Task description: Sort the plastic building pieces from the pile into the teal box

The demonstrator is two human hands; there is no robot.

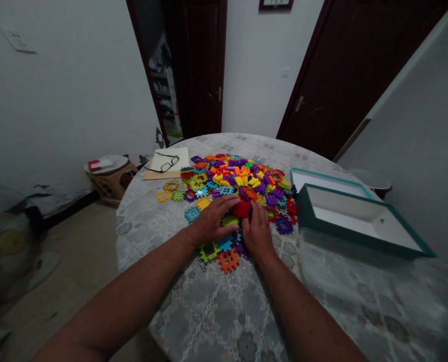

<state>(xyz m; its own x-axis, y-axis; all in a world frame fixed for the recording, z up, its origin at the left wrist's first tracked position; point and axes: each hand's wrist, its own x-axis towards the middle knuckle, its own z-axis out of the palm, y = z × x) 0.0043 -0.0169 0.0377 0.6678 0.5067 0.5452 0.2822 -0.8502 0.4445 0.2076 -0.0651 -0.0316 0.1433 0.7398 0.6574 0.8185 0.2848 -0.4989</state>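
My left hand reaches in from the left with its fingertips on a red toothed plastic building piece. The thumb is spread below, beside a lime-green piece. My right hand curls its fingers against the right side of the red piece, hiding part of it. Under and in front of the hands lie a blue square, a lime-green frame piece and an orange toothed square. Beyond them spreads a pile of colourful pieces, with yellow, orange and purple connectors on top.
A teal box and its lid sit at the right, with a clear plastic tray in front. Glasses rest on a notepad at the left. A stool stands beyond the round table.
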